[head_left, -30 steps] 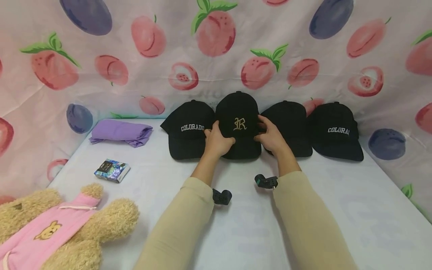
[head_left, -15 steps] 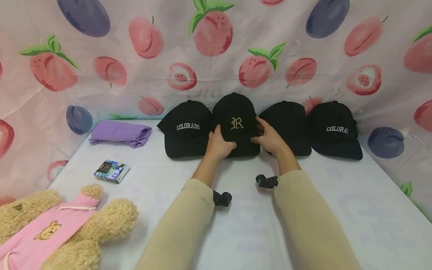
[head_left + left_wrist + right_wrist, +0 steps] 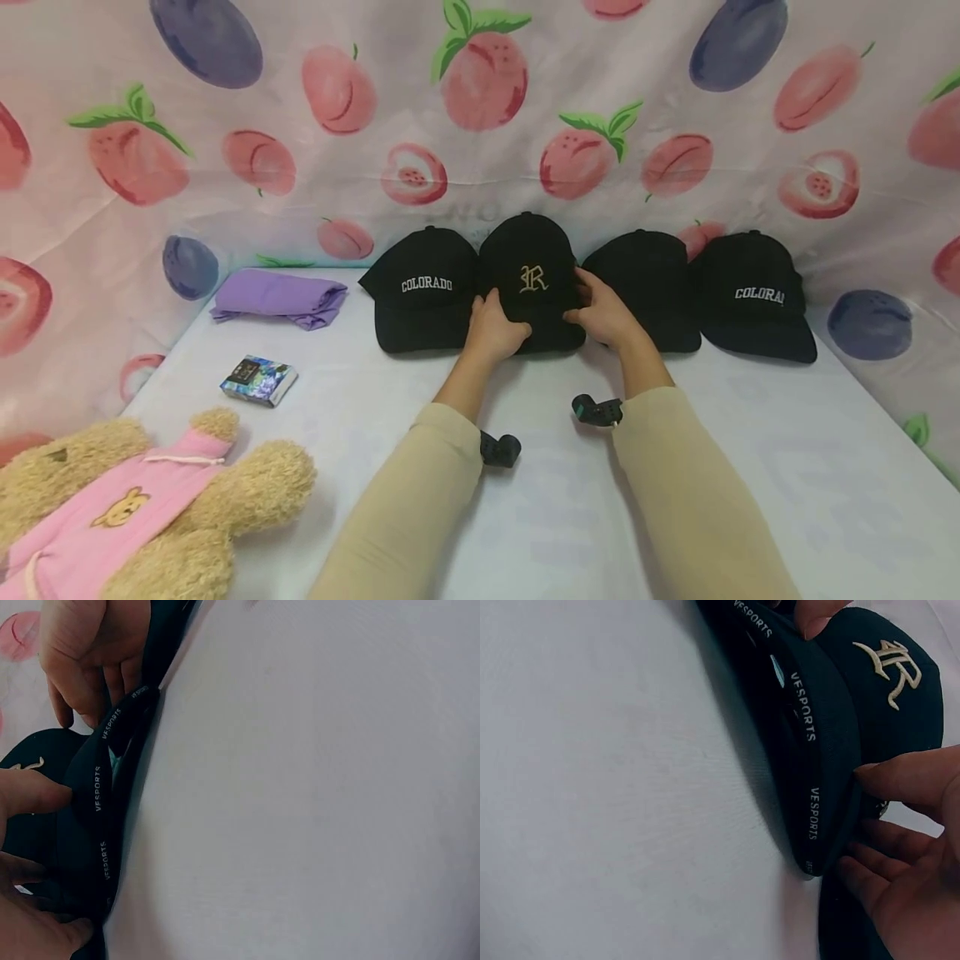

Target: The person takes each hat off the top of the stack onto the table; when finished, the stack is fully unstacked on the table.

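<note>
A black cap (image 3: pixel 528 242) with a gold letter R stands in a row of black caps against the back wall. My left hand (image 3: pixel 495 327) grips its left side, thumb on the front of the brim and fingers behind. My right hand (image 3: pixel 609 317) holds the opposite side the same way, its thumb on the brim (image 3: pixel 832 742) in the right wrist view. VESPORTS lettering runs along the brim's edge. To the left, a COLORADO cap (image 3: pixel 420 325) sits close by. A cap with no visible lettering (image 3: pixel 652 292) is beside my right hand, partly covered by it.
Another lettered black cap (image 3: pixel 750 267) ends the row at the right. A folded purple cloth (image 3: pixel 277 293), a small blue patterned box (image 3: pixel 258 381) and a teddy bear (image 3: pixel 255 492) in pink lie on the left. A fruit-print sheet (image 3: pixel 337 167) hangs behind the white table (image 3: pixel 555 525).
My fingers have slid slightly lower along the R cap, and my left fingertips no longer overlap the COLORADO lettering. The caps stay almost where they were; the head view has shifted a little.
</note>
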### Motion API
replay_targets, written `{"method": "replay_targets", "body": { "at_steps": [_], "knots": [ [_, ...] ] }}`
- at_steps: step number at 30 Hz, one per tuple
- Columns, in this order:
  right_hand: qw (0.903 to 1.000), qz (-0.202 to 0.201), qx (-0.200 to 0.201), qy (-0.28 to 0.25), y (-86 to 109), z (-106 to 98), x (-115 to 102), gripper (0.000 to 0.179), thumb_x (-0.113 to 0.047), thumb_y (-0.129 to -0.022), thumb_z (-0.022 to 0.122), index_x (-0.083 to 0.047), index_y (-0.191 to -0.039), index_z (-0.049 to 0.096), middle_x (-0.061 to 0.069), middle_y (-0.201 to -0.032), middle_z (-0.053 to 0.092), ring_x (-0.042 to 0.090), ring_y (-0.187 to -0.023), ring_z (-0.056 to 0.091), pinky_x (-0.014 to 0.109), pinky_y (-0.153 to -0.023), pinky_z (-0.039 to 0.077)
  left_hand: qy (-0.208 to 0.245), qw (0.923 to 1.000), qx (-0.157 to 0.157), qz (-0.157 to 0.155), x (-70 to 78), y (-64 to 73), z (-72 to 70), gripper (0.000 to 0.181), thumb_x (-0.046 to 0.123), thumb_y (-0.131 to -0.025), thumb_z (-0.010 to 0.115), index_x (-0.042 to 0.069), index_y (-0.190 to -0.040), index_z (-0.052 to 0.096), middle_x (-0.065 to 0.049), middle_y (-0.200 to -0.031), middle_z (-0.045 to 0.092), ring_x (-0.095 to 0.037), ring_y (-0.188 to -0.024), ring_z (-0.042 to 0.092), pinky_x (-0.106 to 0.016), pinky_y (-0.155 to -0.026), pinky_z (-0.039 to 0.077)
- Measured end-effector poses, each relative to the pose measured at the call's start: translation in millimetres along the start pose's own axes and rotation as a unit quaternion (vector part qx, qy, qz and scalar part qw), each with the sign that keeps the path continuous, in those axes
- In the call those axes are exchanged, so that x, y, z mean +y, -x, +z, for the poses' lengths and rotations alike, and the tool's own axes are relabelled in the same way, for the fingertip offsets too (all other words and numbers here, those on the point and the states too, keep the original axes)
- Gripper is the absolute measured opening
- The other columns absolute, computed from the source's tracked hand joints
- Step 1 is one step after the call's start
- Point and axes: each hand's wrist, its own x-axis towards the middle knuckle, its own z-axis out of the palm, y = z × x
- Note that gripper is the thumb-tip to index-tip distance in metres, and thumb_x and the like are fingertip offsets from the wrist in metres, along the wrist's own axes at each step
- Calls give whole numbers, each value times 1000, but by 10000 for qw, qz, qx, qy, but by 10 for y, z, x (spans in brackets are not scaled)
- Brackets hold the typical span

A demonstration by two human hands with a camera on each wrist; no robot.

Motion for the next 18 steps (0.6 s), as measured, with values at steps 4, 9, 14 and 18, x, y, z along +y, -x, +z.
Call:
{"method": "replay_targets", "body": {
  "at_steps": [4, 9, 14, 18],
  "knots": [
    [10000, -13, 44, 79, 21, 4, -21, 86, -8, -98, 61, -9, -167, 10, 25, -167, 27, 40, -155, 28, 54, -125, 27, 37, 10000, 25, 62, -17, 4, -13, 84, 19, -92, 69, 3, -163, 26, -25, -170, 18, -39, -157, 22, -47, -126, 26],
    [9999, -5, 115, 67, 38, 20, -39, 85, -10, -98, 62, -9, -167, 11, 27, -165, 29, 41, -154, 30, 55, -123, 30, 97, 9999, 1, 142, -40, -7, -29, 81, 19, -93, 68, 4, -162, 29, -25, -168, 22, -38, -156, 27, -47, -125, 29],
    [9999, 33, 134, 26, 41, 27, -37, 85, -10, -98, 63, -9, -167, 12, 28, -164, 30, 42, -153, 30, 56, -122, 31, 146, 9998, -88, 134, -56, -22, -41, 81, 21, -93, 68, 5, -162, 29, -24, -169, 22, -36, -156, 28, -46, -125, 30],
    [9999, 22, 122, -12, 50, 23, -29, 86, -11, -98, 64, -9, -167, 12, 28, -164, 30, 42, -153, 30, 56, -123, 30, 195, 9997, -103, 109, -56, -24, -55, 81, 21, -93, 68, 6, -162, 29, -22, -169, 23, -35, -155, 30, -47, -124, 31]
  ]
}}
